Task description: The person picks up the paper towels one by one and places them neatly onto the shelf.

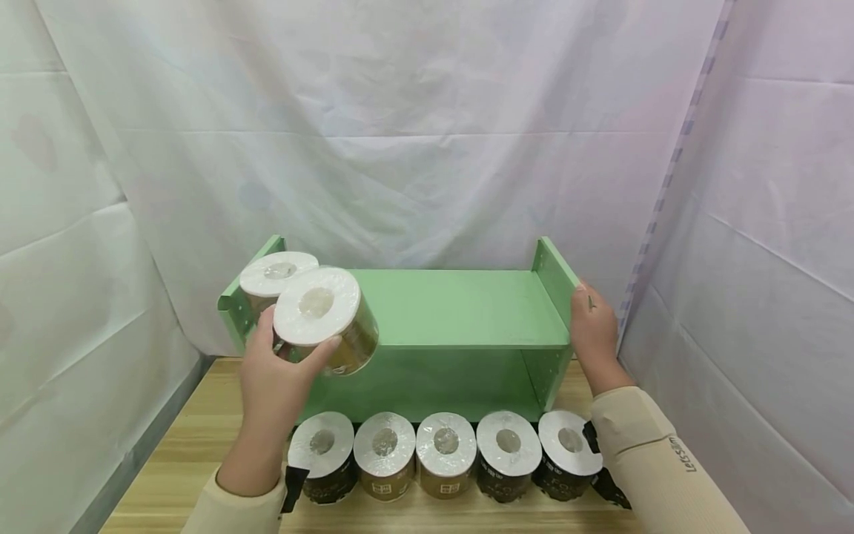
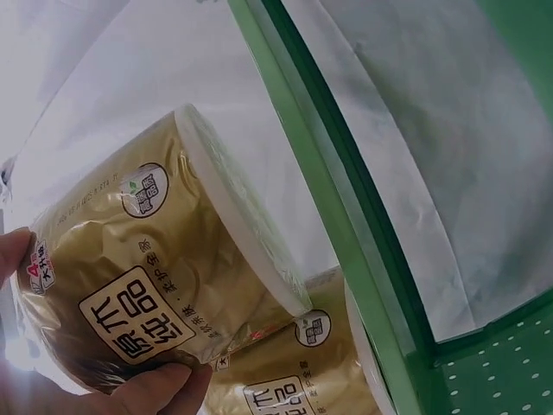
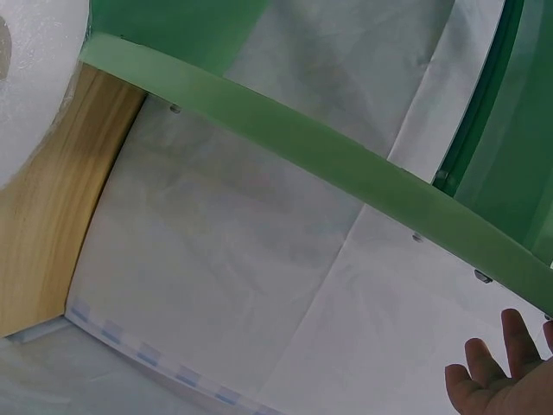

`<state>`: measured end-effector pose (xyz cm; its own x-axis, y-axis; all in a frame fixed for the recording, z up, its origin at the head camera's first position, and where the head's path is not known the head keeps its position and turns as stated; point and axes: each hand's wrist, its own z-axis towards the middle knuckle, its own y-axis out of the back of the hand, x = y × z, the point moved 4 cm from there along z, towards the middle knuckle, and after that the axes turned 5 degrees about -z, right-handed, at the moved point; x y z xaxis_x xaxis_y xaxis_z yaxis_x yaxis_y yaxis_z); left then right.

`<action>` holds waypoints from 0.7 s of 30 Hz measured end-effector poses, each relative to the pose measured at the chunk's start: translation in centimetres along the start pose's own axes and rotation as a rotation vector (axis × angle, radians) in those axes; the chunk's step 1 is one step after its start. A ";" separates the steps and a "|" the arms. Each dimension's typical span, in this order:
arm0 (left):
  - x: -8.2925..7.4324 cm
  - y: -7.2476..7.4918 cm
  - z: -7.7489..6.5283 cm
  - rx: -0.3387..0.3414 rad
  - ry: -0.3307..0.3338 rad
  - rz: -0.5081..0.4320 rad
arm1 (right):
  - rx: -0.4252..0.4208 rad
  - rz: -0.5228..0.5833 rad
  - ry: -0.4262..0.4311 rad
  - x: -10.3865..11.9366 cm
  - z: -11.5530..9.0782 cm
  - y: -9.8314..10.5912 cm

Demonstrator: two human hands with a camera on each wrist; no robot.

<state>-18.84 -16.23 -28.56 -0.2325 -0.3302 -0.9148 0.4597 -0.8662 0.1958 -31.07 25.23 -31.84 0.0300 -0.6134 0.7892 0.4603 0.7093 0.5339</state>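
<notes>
My left hand (image 1: 276,374) grips a toilet paper roll (image 1: 356,337) in gold wrapping, tilted in front of the upper level of the green shelf (image 1: 460,304). In the left wrist view, thumb and fingers pinch the lower end of this gold roll (image 2: 147,251). Behind it, another gold-wrapped toilet roll (image 1: 279,267) stands at the shelf's left end. My right hand (image 1: 594,330) is at the outer edge of the shelf's right side panel (image 1: 557,278). In the right wrist view, the right fingers (image 3: 518,346) are loosely extended beside the panel; whether they touch it is unclear.
A row of several wrapped toilet rolls stands before the shelf on the wooden table (image 1: 180,445), some gold (image 1: 385,482), some black (image 1: 510,482). The shelf's lower level (image 1: 440,378) lies behind them. White cloth (image 1: 427,133) hangs behind and at both sides.
</notes>
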 end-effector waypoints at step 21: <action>-0.9 -2.5 1.3 -0.015 -0.014 0.058 | 0.014 -0.013 -0.013 0.4 -0.3 0.2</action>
<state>-20.86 -14.29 -27.76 -0.2174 -0.3850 -0.8970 0.4855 -0.8398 0.2428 -30.72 25.08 -31.52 0.0124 -0.6185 0.7857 0.4485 0.7057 0.5485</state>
